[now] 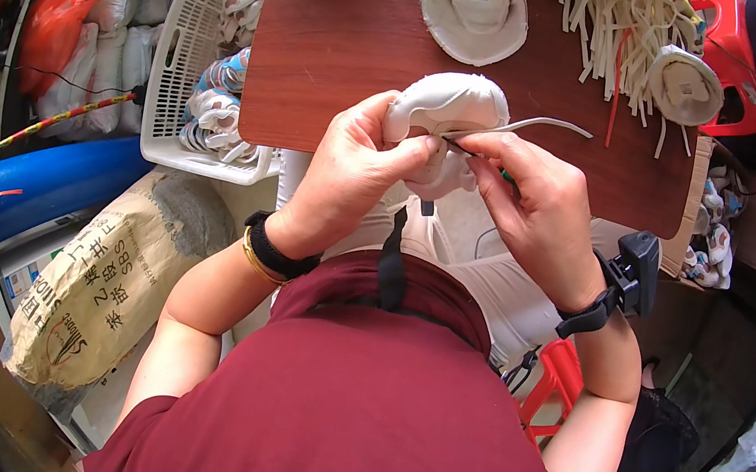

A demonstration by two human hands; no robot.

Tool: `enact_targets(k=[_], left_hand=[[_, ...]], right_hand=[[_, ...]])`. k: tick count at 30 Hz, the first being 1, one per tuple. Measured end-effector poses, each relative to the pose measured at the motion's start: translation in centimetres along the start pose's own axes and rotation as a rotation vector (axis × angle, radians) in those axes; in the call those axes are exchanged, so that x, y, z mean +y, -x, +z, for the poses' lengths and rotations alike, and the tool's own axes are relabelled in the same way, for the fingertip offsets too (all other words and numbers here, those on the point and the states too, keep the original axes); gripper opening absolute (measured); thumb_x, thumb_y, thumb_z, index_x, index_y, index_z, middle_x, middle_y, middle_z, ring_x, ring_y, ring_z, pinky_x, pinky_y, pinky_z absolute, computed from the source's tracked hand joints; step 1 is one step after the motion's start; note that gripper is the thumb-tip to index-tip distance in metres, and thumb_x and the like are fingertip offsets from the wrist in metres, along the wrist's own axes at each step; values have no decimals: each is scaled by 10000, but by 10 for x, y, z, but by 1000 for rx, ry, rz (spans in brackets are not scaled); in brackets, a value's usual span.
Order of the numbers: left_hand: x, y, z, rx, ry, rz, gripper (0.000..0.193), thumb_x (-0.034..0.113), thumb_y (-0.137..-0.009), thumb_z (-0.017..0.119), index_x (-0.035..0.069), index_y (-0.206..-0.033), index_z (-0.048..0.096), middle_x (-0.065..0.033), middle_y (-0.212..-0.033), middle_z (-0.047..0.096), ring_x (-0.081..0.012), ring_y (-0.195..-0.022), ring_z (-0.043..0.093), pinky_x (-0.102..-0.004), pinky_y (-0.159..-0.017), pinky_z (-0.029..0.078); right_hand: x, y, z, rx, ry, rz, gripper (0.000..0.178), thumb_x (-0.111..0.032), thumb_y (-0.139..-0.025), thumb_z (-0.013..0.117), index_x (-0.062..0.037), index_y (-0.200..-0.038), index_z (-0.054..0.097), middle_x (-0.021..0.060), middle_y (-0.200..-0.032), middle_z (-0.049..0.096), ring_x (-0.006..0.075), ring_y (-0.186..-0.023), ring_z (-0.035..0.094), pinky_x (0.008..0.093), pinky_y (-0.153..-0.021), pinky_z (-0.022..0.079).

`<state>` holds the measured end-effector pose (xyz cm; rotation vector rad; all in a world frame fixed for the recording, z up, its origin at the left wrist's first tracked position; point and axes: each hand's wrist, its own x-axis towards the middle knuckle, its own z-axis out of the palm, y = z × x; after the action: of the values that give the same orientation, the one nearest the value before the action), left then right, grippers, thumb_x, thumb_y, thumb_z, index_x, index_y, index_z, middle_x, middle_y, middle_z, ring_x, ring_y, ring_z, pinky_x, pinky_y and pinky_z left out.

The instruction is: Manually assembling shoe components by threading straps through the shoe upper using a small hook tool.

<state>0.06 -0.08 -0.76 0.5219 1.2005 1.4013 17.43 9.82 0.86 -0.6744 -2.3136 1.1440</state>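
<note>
A small white shoe upper [452, 101] is held up over the near edge of the table. My left hand [359, 145] grips it from the left, thumb pressed near its opening. My right hand [537, 187] is closed at the opening, pinching a thin dark tool [455, 142]; a bit of green shows beneath the palm. From the upper, a loose white lace [551, 123] trails right over the right fingers. Whether the tool tip passes through the upper is too small to tell.
Similar white shoe pieces [498, 51] lie on the reddish-brown table [327, 53]. A bundle of pale laces [603, 35] hangs at the far right beside a red stool [740, 70]. At left stand a white basket [175, 59] of shoe parts and a paper sack [96, 292].
</note>
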Motion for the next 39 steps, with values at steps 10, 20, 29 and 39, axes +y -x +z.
enact_targets(k=[10,20,29,39], left_hand=[[3,2,-6,-45,-261,100,290,39,-912,647,-12,-1194,604,-52,-1088,682,-103,-998,622,-283,-907,500],[1,1,4,81,-767,374,152,-26,-901,622,6,-1050,631,-15,-926,653,-58,-829,578,-233,-732,491],[-2,-3,16,153,-845,578,129,-65,-830,590,-6,-940,559,-140,-792,554,-277,-696,565,-366,-625,463],[-10,-2,4,181,-798,472,58,-24,-945,550,13,-986,568,27,-829,572,-32,-775,501,-209,-678,449]], right_hand=[[0,0,6,43,-33,-28,189,4,-823,640,-21,-1010,649,149,-898,674,310,-796,680,374,-672,554],[-13,-10,7,-18,230,-7,165,-5,-812,599,-19,-977,600,107,-775,629,222,-677,657,326,-574,520],[3,-8,25,142,-364,177,45,-33,-857,605,-2,-888,617,88,-758,645,128,-605,615,251,-543,470],[14,-26,29,30,-319,168,78,-83,-838,604,-7,-848,615,111,-724,650,219,-577,633,314,-554,509]])
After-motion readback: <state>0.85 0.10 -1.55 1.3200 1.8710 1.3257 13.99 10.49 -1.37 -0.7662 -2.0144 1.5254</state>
